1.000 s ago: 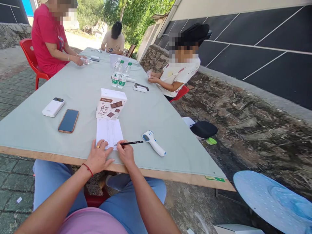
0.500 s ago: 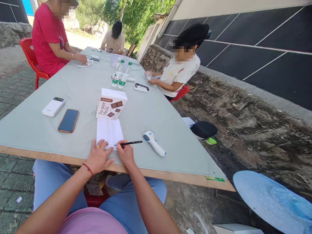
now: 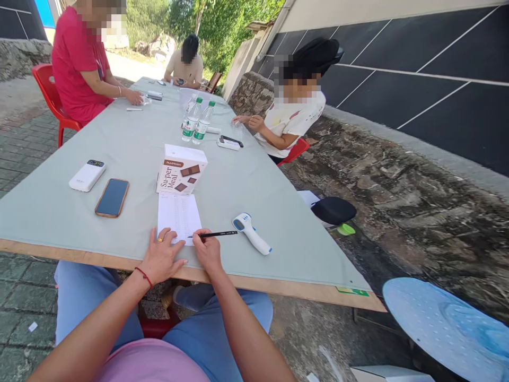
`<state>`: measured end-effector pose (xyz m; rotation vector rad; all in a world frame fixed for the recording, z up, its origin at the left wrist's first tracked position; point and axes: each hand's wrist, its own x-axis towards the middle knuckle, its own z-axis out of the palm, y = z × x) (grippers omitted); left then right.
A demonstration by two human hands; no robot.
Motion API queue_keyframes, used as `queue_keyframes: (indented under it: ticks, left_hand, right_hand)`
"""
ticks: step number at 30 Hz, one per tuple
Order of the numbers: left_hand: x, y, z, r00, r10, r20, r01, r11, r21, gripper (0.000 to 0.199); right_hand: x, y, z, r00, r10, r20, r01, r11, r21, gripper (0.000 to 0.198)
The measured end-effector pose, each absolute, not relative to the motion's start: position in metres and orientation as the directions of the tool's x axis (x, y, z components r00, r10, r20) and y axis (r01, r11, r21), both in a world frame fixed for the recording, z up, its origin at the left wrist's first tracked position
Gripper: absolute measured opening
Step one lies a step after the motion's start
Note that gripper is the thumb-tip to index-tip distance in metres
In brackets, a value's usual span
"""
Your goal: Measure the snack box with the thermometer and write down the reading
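Observation:
A white sheet of paper (image 3: 178,212) with faint printed rows lies near the table's front edge. My left hand (image 3: 162,255) rests on its lower left part, fingers spread, a ring on one finger. In my right hand (image 3: 207,252) is a black pencil (image 3: 218,234), pinched in a writing grip. Its tip meets the lower right part of the sheet and its back end points right. Behind the paper stands a white and brown box (image 3: 183,172) marked "Super Meal". A white and blue infrared thermometer (image 3: 252,233) lies right of the pencil.
A phone (image 3: 112,198) and a white power bank (image 3: 87,175) lie to the left on the grey-covered table (image 3: 135,233). Several water bottles (image 3: 196,122) stand behind the box, near a white device (image 3: 228,143). Three people sit around the table. A blue patterned stool (image 3: 445,323) stands at right.
My right hand and the pencil have shifted slightly right along the paper. My left hand stays in place. The person at right has drawn one hand back from the clear plastic.

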<state>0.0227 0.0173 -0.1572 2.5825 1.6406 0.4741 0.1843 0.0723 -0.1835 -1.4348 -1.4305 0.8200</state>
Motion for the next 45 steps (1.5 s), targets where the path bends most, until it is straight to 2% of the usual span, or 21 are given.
queue_keyframes:
  ticks: [27, 45]
  left_hand:
    - [0.0218, 0.0170, -0.1560, 0.389, 0.891, 0.233, 0.877, -0.436, 0.200, 0.043]
    - [0.0215, 0.0169, -0.1568, 0.391, 0.890, 0.234, 0.877, -0.437, 0.198, 0.042]
  right_hand:
    - [0.1844, 0.0735, -0.1856, 0.108, 0.984, 0.142, 0.441, 0.081, -0.894, 0.026]
    - [0.1846, 0.0738, -0.1873, 0.127, 0.982, 0.138, 0.412, 0.075, -0.908, 0.024]
